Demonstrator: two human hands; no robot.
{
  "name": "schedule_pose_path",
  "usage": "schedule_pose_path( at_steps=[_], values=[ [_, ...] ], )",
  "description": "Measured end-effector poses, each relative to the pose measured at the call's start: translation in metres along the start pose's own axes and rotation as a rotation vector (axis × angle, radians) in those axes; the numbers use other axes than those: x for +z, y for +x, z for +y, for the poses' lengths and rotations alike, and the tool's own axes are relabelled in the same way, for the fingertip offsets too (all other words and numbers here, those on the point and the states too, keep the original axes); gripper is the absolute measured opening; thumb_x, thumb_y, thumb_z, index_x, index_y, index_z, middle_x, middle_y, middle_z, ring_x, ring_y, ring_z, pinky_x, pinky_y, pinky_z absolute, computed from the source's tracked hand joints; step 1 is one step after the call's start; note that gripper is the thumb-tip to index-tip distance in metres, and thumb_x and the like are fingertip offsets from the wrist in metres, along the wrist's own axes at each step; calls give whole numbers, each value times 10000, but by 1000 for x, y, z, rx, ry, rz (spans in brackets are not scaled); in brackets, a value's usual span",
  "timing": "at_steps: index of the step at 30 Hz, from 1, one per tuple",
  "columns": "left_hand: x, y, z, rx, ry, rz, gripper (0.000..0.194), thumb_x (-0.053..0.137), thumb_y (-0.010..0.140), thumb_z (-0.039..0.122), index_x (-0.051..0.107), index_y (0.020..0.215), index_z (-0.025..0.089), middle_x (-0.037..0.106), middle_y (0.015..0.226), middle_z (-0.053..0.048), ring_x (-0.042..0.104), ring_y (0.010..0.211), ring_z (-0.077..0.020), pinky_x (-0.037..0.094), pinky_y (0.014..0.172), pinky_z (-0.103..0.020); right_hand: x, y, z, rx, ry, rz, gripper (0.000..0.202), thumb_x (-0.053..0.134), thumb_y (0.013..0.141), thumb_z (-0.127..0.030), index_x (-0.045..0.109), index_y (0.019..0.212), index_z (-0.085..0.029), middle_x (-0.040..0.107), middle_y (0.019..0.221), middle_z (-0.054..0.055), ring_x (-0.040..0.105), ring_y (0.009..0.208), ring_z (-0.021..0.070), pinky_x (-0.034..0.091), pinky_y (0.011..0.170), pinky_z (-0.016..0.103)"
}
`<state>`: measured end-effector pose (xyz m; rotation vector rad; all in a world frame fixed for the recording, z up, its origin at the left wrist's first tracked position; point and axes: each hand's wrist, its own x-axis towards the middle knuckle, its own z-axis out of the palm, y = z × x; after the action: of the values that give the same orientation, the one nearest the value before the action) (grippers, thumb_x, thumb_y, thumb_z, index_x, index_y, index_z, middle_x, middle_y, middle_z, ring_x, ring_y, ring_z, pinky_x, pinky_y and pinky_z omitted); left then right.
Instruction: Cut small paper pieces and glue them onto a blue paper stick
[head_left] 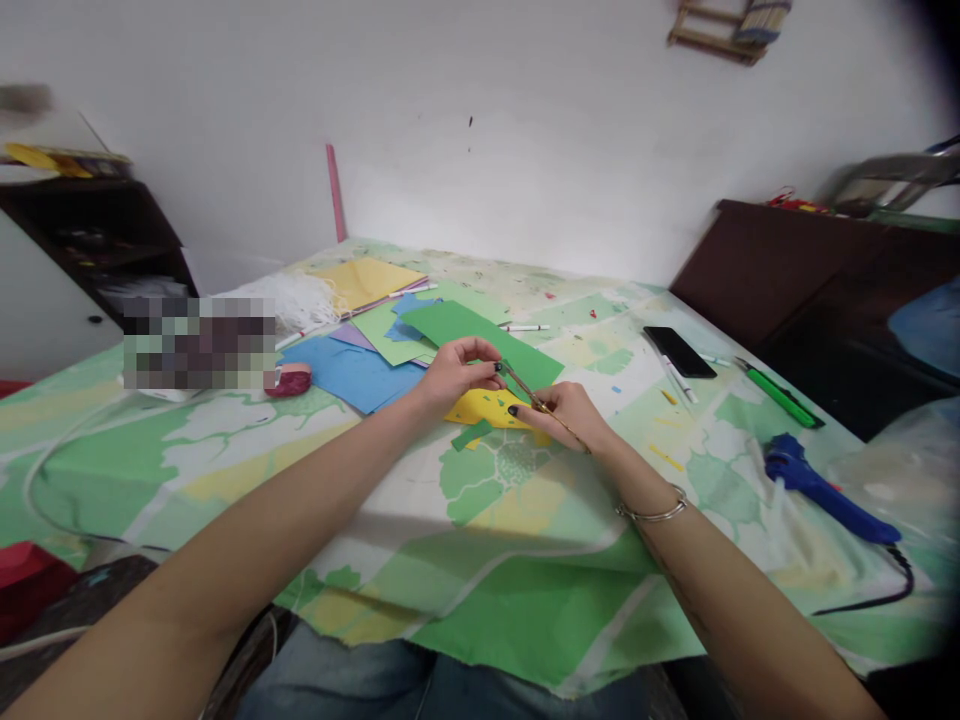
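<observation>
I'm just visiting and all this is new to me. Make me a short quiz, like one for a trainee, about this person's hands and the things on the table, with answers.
1. True or false: the bracelet is worn on the left wrist.
2. Which of these lies to the right of the black phone?
A. the large green sheet
B. the blue glue gun
C. the purple sheet
3. Fill in the blank: the ____ hand grips a slim metal tool.

Key:
1. False; the bracelet is on the right wrist.
2. B.
3. Right; the right hand grips it, and its far end is near the fingertips of the left hand.
</observation>
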<state>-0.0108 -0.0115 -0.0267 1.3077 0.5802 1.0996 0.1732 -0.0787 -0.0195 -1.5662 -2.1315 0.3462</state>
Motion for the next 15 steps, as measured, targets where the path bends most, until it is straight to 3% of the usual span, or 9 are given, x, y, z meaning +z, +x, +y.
schedule_pose_path(
  at_steps=[15],
  values=[
    [-2,1,-3,-4,-14,4,219,688,640,110,551,812,106,607,648,5,641,559,-120,525,582,-249,1,0,3,-32,-67,9,517,483,747,-567,353,456,-160,267,451,-39,225,472,74,157,447,234]
  ],
)
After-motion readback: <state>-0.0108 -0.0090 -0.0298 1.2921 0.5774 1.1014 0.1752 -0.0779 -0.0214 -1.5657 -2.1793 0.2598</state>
